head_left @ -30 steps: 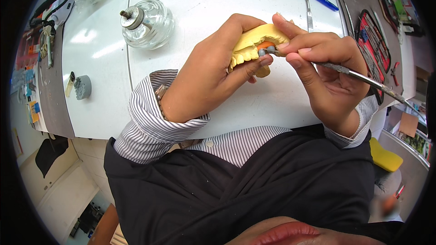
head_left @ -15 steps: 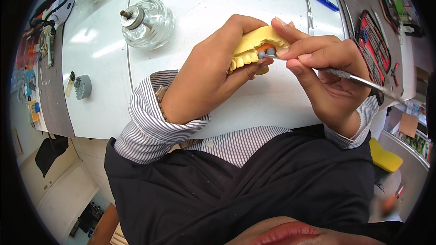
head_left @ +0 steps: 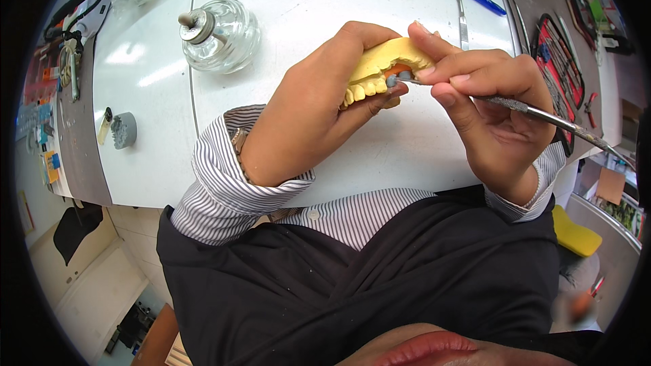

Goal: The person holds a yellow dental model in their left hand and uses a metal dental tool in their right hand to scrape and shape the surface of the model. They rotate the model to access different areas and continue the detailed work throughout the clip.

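Holding the yellow dental model (head_left: 377, 68) above the tabletop (head_left: 149, 169) in my left hand (head_left: 305, 108), I am pinching a metal tool (head_left: 556, 122) in my right hand (head_left: 505, 112) near the grey teeth (head_left: 391, 80), where light strokes probably suit.

white tabletop (head_left: 393, 156) | glare (head_left: 132, 54) at left | pale tiled floor (head_left: 132, 230) | perhaps a yellow chair (head_left: 575, 232)
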`<state>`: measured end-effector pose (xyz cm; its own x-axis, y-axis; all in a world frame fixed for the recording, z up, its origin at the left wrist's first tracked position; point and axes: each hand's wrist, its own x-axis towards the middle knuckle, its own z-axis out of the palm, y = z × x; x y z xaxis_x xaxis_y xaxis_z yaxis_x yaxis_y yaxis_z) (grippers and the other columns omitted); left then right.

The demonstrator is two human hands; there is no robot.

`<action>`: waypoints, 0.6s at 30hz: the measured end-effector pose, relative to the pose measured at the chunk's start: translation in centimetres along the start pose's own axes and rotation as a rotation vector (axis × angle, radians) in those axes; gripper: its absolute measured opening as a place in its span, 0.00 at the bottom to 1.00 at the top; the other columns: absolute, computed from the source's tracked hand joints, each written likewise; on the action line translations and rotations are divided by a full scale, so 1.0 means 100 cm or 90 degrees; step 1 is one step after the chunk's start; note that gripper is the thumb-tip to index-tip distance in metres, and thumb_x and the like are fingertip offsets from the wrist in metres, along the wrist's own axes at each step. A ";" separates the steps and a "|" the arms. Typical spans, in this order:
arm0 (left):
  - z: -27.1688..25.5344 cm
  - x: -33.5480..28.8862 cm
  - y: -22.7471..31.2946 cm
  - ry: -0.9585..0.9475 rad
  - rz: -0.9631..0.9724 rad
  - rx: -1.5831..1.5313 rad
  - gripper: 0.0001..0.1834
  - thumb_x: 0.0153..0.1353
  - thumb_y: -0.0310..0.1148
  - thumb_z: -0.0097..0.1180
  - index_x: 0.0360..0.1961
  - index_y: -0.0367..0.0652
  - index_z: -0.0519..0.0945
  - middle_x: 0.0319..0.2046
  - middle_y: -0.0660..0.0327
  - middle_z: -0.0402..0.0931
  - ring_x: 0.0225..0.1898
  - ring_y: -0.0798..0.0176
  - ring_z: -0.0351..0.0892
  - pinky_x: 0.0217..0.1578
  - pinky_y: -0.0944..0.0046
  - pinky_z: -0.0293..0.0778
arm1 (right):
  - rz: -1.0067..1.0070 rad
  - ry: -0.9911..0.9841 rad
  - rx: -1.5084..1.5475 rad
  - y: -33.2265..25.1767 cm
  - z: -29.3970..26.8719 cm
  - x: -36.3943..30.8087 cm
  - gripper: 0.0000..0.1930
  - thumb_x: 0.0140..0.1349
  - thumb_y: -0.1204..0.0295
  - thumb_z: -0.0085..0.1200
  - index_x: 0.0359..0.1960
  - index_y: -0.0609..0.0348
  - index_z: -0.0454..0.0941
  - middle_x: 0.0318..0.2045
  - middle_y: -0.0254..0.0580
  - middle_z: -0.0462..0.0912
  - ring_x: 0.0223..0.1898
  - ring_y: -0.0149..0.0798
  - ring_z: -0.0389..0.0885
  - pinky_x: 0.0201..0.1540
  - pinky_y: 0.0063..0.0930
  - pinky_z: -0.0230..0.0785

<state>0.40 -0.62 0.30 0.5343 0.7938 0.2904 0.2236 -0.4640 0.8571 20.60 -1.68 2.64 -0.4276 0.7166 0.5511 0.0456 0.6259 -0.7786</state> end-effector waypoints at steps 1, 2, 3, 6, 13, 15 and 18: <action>0.000 0.000 0.001 -0.002 -0.003 0.000 0.18 0.62 0.27 0.52 0.51 0.36 0.64 0.36 0.56 0.75 0.34 0.67 0.79 0.32 0.71 0.77 | 0.001 -0.002 -0.016 0.000 0.001 0.000 0.10 0.56 0.89 0.50 0.37 0.65 0.67 0.35 0.55 0.79 0.47 0.50 0.78 0.59 0.52 0.63; -0.001 0.000 0.001 -0.003 -0.010 0.002 0.18 0.62 0.27 0.52 0.51 0.36 0.64 0.36 0.56 0.75 0.34 0.67 0.79 0.32 0.71 0.77 | 0.002 -0.004 -0.033 -0.001 0.002 0.001 0.10 0.56 0.89 0.50 0.37 0.65 0.67 0.35 0.55 0.79 0.47 0.50 0.78 0.59 0.53 0.63; -0.001 0.000 0.001 -0.005 -0.018 0.003 0.18 0.61 0.27 0.52 0.51 0.36 0.64 0.37 0.56 0.75 0.34 0.67 0.79 0.32 0.71 0.77 | 0.003 -0.007 -0.050 -0.002 0.003 0.001 0.10 0.55 0.89 0.50 0.37 0.65 0.67 0.34 0.54 0.79 0.47 0.49 0.78 0.59 0.53 0.63; 0.000 0.000 0.000 0.001 -0.019 0.016 0.19 0.61 0.28 0.53 0.52 0.36 0.64 0.38 0.57 0.74 0.34 0.67 0.79 0.31 0.71 0.78 | 0.040 -0.016 -0.024 -0.003 0.001 0.000 0.10 0.55 0.89 0.50 0.36 0.65 0.67 0.34 0.54 0.79 0.46 0.47 0.79 0.59 0.53 0.63; -0.001 0.000 -0.001 0.016 -0.001 0.039 0.20 0.60 0.26 0.53 0.52 0.36 0.65 0.38 0.56 0.74 0.35 0.67 0.79 0.30 0.71 0.78 | 0.049 0.025 -0.009 -0.002 0.006 0.001 0.10 0.55 0.89 0.51 0.35 0.64 0.68 0.33 0.53 0.79 0.44 0.44 0.80 0.60 0.53 0.62; -0.001 0.000 -0.002 0.017 0.009 0.045 0.19 0.60 0.26 0.54 0.52 0.37 0.66 0.38 0.56 0.74 0.35 0.66 0.79 0.30 0.71 0.78 | 0.060 0.010 -0.018 -0.004 0.004 0.001 0.10 0.55 0.89 0.51 0.35 0.64 0.68 0.33 0.52 0.79 0.43 0.43 0.80 0.60 0.54 0.62; -0.001 -0.001 -0.001 0.018 0.005 0.052 0.19 0.60 0.25 0.54 0.52 0.37 0.66 0.38 0.56 0.74 0.35 0.66 0.79 0.30 0.71 0.78 | 0.060 -0.005 0.005 -0.003 0.002 0.002 0.10 0.55 0.89 0.51 0.35 0.64 0.68 0.33 0.52 0.79 0.43 0.42 0.80 0.60 0.54 0.62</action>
<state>0.25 -0.60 0.23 0.5136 0.8003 0.3094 0.2859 -0.4997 0.8177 20.28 -1.80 2.89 -0.4291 0.7693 0.4732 0.0788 0.5538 -0.8289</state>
